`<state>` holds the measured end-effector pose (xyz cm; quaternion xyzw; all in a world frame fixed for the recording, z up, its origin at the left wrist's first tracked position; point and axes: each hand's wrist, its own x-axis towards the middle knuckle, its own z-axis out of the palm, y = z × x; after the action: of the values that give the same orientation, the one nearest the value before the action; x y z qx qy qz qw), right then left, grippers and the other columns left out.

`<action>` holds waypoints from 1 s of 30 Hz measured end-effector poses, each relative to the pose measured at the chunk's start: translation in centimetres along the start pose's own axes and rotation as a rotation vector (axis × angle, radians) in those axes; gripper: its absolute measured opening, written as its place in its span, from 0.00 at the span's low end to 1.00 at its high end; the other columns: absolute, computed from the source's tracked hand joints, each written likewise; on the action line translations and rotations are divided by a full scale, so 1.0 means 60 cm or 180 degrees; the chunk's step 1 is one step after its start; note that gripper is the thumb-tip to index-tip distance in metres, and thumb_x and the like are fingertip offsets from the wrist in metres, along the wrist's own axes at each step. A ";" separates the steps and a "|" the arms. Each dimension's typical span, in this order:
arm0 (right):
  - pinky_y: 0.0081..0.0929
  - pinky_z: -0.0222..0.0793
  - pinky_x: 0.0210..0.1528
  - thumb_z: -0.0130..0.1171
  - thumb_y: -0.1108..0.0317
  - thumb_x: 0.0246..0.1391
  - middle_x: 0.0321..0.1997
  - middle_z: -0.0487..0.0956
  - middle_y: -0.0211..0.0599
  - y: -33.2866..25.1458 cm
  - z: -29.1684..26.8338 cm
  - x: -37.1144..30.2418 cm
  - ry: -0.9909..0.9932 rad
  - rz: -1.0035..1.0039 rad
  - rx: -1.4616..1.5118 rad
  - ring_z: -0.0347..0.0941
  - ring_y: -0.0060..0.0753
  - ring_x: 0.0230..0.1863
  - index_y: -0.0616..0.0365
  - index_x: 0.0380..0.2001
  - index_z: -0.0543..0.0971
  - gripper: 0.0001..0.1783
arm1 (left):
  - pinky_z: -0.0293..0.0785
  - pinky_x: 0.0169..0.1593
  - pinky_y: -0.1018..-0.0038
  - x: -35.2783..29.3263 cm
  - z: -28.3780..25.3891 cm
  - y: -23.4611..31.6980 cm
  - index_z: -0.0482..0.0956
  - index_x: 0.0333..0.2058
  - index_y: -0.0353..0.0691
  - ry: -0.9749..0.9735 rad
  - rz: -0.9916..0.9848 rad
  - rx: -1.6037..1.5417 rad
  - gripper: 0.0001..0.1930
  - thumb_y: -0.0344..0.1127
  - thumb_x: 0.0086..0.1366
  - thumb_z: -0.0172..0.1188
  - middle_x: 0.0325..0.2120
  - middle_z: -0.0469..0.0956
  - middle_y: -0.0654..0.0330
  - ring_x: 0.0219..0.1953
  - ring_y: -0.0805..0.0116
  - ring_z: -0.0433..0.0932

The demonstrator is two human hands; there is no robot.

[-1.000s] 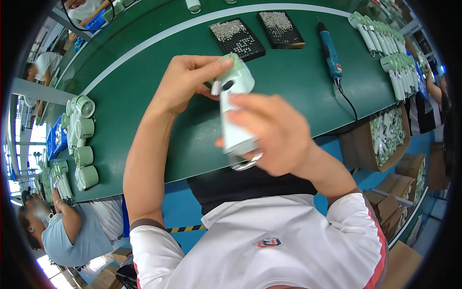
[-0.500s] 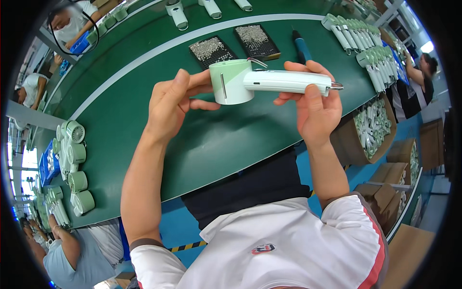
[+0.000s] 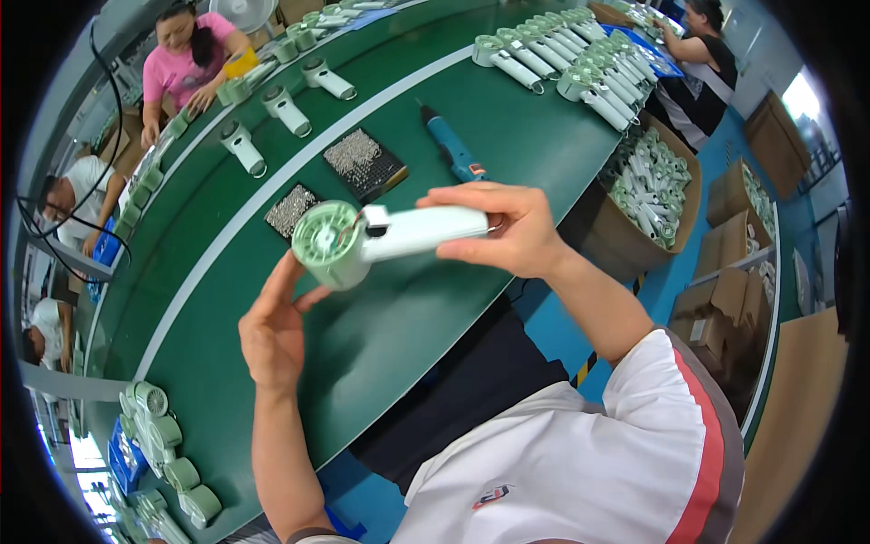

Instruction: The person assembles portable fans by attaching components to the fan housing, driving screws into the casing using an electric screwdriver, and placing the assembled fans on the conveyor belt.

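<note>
A handheld fan with a pale green round head and a white handle (image 3: 424, 232) is held above the green table. The fan head faces up, showing its ribbed grille and a red wire near the neck, where a small white piece stands up beside a dark gap. My right hand (image 3: 512, 227) pinches the far end of the handle, thumb below and fingers above. My left hand (image 3: 275, 331) is at the lower left of the head with its fingertips against it, partly hidden behind it. Just beyond lie two black trays of small metal screws (image 3: 353, 152) (image 3: 292, 207) and a teal electric screwdriver (image 3: 450, 145).
Rows of fans (image 3: 553, 59) lie at the far right, above a carton (image 3: 693, 195) full of fan parts. Several fans (image 3: 287, 111) lie past the white line; more fans (image 3: 165, 433) stand at the left. Co-workers sit around the table, one in a pink top (image 3: 195, 63).
The fan has turned from side-on to grille up and moved left and down in view. My right hand has moved left and up. The view has swung to the right.
</note>
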<state>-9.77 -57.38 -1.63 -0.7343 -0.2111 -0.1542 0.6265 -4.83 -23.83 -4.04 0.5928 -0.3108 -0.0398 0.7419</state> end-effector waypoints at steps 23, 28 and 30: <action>0.45 0.73 0.61 0.72 0.52 0.51 0.52 0.84 0.56 0.332 -0.343 0.198 0.1010 0.0614 -0.4088 0.80 0.57 0.55 0.63 0.53 0.83 0.31 | 0.81 0.49 0.69 -0.018 -0.008 -0.034 0.83 0.52 0.31 -0.0128 -0.0361 0.1329 0.16 0.28 0.67 0.63 0.43 0.83 0.51 0.47 0.62 0.84; 0.44 0.72 0.61 0.66 0.53 0.59 0.53 0.82 0.57 0.231 -0.329 0.193 0.0954 -0.0007 -0.4309 0.78 0.57 0.57 0.64 0.50 0.84 0.25 | 0.78 0.34 0.70 0.016 0.024 -0.024 0.86 0.42 0.34 -0.0433 0.0696 0.2025 0.12 0.29 0.59 0.72 0.28 0.80 0.56 0.30 0.66 0.80; 0.41 0.70 0.63 0.65 0.59 0.62 0.56 0.82 0.51 0.192 -0.261 0.200 0.0823 -0.0777 -0.4229 0.77 0.53 0.58 0.64 0.51 0.83 0.21 | 0.77 0.33 0.71 0.020 0.021 -0.007 0.85 0.38 0.34 -0.0331 0.0903 0.2179 0.10 0.28 0.58 0.71 0.26 0.79 0.56 0.28 0.65 0.80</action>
<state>6.97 -72.83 -2.99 -0.9093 -0.0766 -0.4068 0.0417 -4.39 -25.57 -3.77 0.7548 -0.4224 0.1396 0.4821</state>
